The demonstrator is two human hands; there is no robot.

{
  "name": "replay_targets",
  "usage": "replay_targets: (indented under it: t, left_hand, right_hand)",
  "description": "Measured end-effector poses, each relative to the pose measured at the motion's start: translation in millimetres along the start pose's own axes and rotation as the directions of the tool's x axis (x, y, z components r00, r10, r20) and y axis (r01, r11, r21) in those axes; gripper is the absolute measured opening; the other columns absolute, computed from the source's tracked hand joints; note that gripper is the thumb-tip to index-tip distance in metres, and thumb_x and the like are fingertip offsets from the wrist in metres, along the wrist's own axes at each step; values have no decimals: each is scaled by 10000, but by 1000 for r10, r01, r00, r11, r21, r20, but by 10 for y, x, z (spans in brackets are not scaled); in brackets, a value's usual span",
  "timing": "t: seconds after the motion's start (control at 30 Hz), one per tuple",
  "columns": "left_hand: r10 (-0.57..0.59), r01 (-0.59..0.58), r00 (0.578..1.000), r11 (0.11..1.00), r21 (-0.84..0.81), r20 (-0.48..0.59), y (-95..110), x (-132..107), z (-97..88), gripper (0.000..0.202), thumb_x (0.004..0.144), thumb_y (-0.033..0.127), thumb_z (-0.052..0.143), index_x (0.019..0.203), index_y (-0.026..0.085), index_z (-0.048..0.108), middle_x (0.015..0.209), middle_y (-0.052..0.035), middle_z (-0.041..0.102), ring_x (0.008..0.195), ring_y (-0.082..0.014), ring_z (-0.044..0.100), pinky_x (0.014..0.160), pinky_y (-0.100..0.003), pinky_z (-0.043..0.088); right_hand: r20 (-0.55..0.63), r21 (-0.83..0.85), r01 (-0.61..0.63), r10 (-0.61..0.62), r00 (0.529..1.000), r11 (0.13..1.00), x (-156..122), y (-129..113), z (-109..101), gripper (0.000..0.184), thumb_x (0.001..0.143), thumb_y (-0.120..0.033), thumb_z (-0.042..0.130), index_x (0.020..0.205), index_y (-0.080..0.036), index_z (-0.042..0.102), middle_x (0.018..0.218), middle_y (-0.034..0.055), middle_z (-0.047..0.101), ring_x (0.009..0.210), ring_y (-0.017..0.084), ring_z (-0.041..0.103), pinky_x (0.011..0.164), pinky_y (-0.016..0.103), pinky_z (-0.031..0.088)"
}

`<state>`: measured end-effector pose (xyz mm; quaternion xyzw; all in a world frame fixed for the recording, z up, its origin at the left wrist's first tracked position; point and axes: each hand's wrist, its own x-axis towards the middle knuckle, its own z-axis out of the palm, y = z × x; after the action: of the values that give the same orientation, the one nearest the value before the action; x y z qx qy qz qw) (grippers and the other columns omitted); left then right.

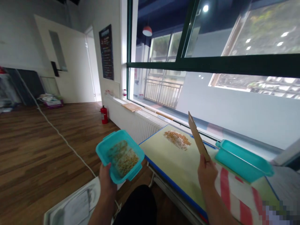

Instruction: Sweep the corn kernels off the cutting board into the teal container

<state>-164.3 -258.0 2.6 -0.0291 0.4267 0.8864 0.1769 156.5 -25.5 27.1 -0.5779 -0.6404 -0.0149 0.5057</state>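
My left hand (107,178) grips the near left rim of a teal plastic bin (133,145), held in the air left of the table and tilted. Inside lie small tan grains (127,161), gathered toward its lower side, with a thin dusty layer beyond. My right hand (207,172) is closed on the lower end of a stiff brown cardboard piece (196,134), which stands up above the table, its edge rough. A loose pile of orange-tan grains mixed with whitish bits (177,139) lies on the pale yellow tabletop (168,165), apart from the cardboard.
A second teal bin (243,162) stands at the table's right, beside a red-and-white striped sheet (234,190). Along the far side run a window and a radiator (147,123). A white cable (58,132) crosses the wooden floor; a fire extinguisher (104,115) stands by the wall.
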Motion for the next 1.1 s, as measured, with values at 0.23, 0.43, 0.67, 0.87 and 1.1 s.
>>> replay_targets:
  t: [0.23, 0.43, 0.67, 0.87, 1.1]
  left_hand:
    - [-202, 200, 978, 979, 36, 59, -145, -535, 445, 370, 709, 294, 637, 1049, 152, 670, 774, -41, 700, 739, -239, 677, 761, -386, 557]
    - [-341, 327, 939, 928, 179, 52, -122, -839, 620, 439, 736, 340, 594, 1133, 165, 662, 721, -55, 697, 790, -303, 677, 772, -441, 557]
    - [-348, 348, 937, 922, 168, -28, -98, -868, 673, 418, 752, 378, 602, 1131, 212, 662, 762, -28, 696, 833, -288, 669, 848, -449, 539]
    - [-377, 369, 926, 905, 214, -3, -150, -889, 659, 474, 781, 425, 572, 1190, 198, 652, 817, -66, 711, 898, -323, 665, 819, -464, 546]
    - [-358, 354, 933, 905, 236, -28, -178, -860, 667, 568, 787, 372, 554, 1315, 160, 571, 789, -70, 714, 822, -322, 680, 794, -485, 555]
  right_hand:
    - [134, 17, -93, 89, 987, 996, 45, -16, 22, 710, 914, -612, 257, 922, -69, 714, 755, 189, 678, 686, 253, 613, 586, 305, 360]
    - [206, 151, -88, 56, 977, 985, 14, -96, 53, 580, 933, -525, 315, 1059, -106, 695, 854, 168, 707, 780, 247, 649, 664, 291, 415]
    - [211, 211, -160, 115, 971, 964, 18, -176, 45, 566, 917, -541, 329, 1020, -115, 687, 869, 174, 709, 817, 267, 653, 688, 309, 426]
    - [150, 165, -235, 211, 966, 958, 42, -122, 64, 570, 908, -584, 311, 863, -134, 657, 806, 171, 690, 752, 263, 629, 642, 319, 392]
    - [175, 171, -206, 176, 969, 963, 32, -131, 86, 540, 901, -557, 323, 869, -133, 656, 807, 169, 690, 741, 256, 624, 638, 320, 384]
